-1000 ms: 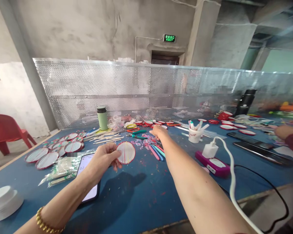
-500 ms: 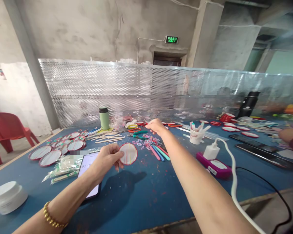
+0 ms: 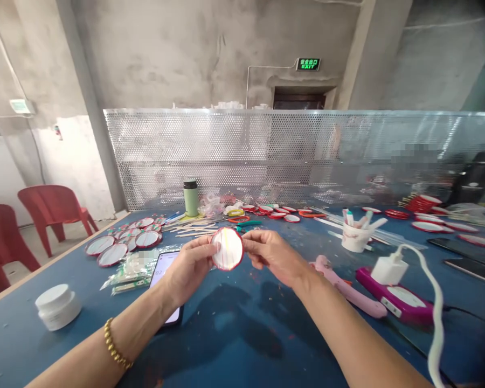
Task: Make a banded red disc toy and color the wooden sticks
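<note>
Between my hands a round white disc [image 3: 228, 249] with a red rim and a yellow line is held up above the blue table [image 3: 234, 345]. My left hand [image 3: 194, 264] pinches its left edge, thumb on the front face. At the disc's right edge, the fingers of my right hand [image 3: 269, 253] are pressed together; whatever small thing they may hold there cannot be made out. A phone [image 3: 161, 269] lies under my left wrist. More red-rimmed discs [image 3: 113, 254] lie at the left, and others [image 3: 278, 215] lie behind my hands.
A white jar [image 3: 57, 307] stands at the left, a green bottle [image 3: 191, 198] at the back. Wooden sticks [image 3: 194, 227] lie behind my left hand. On the right are a pen cup [image 3: 354, 237], a pink tool [image 3: 353, 293], and a purple power strip [image 3: 396, 299] with a white cable.
My right hand has come back from the far side of the table to the disc's right edge. The view has shifted left, and a pink tool now shows beside my right forearm.
</note>
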Available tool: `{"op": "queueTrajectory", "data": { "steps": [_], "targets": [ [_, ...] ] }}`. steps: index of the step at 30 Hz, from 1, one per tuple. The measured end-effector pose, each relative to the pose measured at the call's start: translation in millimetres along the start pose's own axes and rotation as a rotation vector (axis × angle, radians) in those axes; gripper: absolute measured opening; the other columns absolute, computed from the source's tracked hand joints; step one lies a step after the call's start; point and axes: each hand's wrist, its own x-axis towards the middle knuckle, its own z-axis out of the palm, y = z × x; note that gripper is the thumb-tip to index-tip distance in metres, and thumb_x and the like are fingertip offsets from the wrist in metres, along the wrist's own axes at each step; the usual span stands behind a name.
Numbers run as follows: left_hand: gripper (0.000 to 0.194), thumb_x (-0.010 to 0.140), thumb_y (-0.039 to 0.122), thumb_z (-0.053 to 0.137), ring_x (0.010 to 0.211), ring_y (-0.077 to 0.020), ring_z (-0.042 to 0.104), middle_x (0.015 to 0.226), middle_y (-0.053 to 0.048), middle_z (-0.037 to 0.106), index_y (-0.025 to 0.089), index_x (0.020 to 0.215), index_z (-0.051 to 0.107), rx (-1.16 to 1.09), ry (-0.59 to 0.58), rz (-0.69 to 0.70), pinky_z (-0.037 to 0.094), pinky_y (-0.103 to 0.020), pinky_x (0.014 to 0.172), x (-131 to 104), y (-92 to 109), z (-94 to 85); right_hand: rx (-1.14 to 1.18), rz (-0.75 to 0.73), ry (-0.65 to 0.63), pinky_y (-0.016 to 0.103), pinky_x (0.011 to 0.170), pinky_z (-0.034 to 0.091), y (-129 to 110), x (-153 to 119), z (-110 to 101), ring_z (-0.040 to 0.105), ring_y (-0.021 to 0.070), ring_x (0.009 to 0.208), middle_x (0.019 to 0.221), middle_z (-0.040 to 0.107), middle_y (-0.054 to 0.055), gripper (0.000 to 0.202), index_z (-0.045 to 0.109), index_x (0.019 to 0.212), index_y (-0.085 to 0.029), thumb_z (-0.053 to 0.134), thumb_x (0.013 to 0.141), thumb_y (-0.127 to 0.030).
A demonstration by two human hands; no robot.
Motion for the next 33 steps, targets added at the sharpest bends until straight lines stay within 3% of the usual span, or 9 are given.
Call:
{"op": "queueTrajectory", "data": {
  "steps": [4,10,15,19,25,29,33],
  "targets": [
    [0.024,0.065,0.029,0.09,0.069,-0.014,0.06,0.071,-0.004,0.069,0.013,0.071,0.073,0.039,-0.017,-0.07,0.047,-0.025,0.072,-1.8,-6.1,-2.6,0.073,0.046,-0.056,0.02,0.041,0.028,6.0,-3.5,15.0,0.038,0.0035,0.042,0.053,0.051,-0.008,0.042,0.066,0.07,-0.016,0.086,0.066,-0.052],
    [0.032,0.066,0.041,0.091,0.067,-0.0173,0.062,0.068,-0.005,0.071,0.014,0.07,0.075,0.229,-0.055,-0.113,0.049,-0.028,0.07,-5.8,-7.4,-3.8,0.101,0.072,-0.043,0.019,0.039,0.028,13.6,-8.5,27.4,0.038,0.0037,0.04,0.048,0.05,-0.008,0.041,0.056,0.061,-0.018,0.082,0.07,-0.049],
    [0.031,0.067,0.042,0.091,0.072,-0.0174,0.064,0.077,-0.006,0.075,0.015,0.076,0.078,0.177,-0.03,-0.051,0.05,-0.027,0.072,-9.4,-4.3,0.3,0.147,0.062,-0.12,0.019,0.04,0.034,11.5,-10.7,25.9,0.044,0.0044,0.04,0.052,0.054,-0.007,0.048,0.056,0.068,-0.018,0.083,0.07,-0.059],
    [0.033,0.064,0.044,0.092,0.073,-0.0198,0.066,0.069,-0.005,0.073,0.015,0.068,0.076,0.15,-0.031,-0.002,0.05,-0.026,0.067,-12.9,-1.4,6.5,0.161,-0.02,-0.176,0.019,0.041,0.034,9.1,-13.1,25.9,0.046,0.0047,0.042,0.055,0.056,-0.007,0.052,0.059,0.076,-0.018,0.079,0.074,-0.066],
    [0.033,0.06,0.043,0.094,0.065,-0.0172,0.064,0.063,-0.002,0.07,0.017,0.065,0.074,0.109,-0.006,-0.035,0.051,-0.026,0.063,-14.5,-0.6,11.1,0.078,-0.02,-0.163,0.019,0.042,0.034,10.4,-12.5,25.0,0.046,0.0055,0.043,0.052,0.055,-0.007,0.048,0.06,0.078,-0.019,0.076,0.08,-0.064],
    [0.031,0.053,0.034,0.098,0.066,-0.0141,0.063,0.067,-0.001,0.071,0.017,0.07,0.078,0.015,0.047,-0.058,0.051,-0.022,0.062,-15.6,2.5,8.8,0.049,-0.013,-0.093,0.019,0.039,0.032,16.4,-7.6,21.7,0.045,0.0058,0.039,0.047,0.055,-0.007,0.041,0.06,0.075,-0.019,0.08,0.08,-0.055],
    [0.04,0.042,0.029,0.101,0.065,-0.0124,0.061,0.077,-0.002,0.075,0.017,0.074,0.08,-0.053,0.112,-0.12,0.053,-0.023,0.065,-15.8,6.7,5.6,0.129,-0.021,-0.018,0.019,0.039,0.035,16.3,-5.3,19.1,0.054,0.0077,0.045,0.056,0.056,-0.006,0.039,0.058,0.072,-0.019,0.081,0.078,-0.049]
  ]
}}
